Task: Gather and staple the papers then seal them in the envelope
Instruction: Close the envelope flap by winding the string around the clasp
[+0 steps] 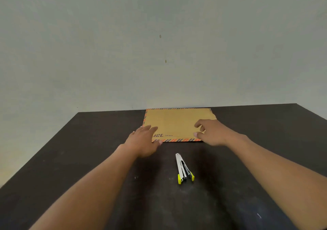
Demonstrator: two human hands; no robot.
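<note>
Manila-brown paper with an orange-and-dark striped border makes up the envelope (175,123), which lies flat on the dark table (85,141). Its far edge runs along the table's back edge, just below the pale wall (106,43). Dark printed lettering shows near the envelope's front left corner. The left hand (143,141) rests at that corner, its fingers fairly straight and laid over the envelope's left edge. The thumb sits at the front border, so the hand is open rather than gripping. The right hand (212,134) hovers over or touches the envelope's front right part. Its index finger and thumb are curved toward each other with a gap between them. Whether they pinch the envelope or anything else cannot be told from this view. A silver stapler (184,169) with yellow-green ends lies on the table in front of the envelope, nearer the person. It is apart from the envelope's front edge and untouched between the two forearms.
</note>
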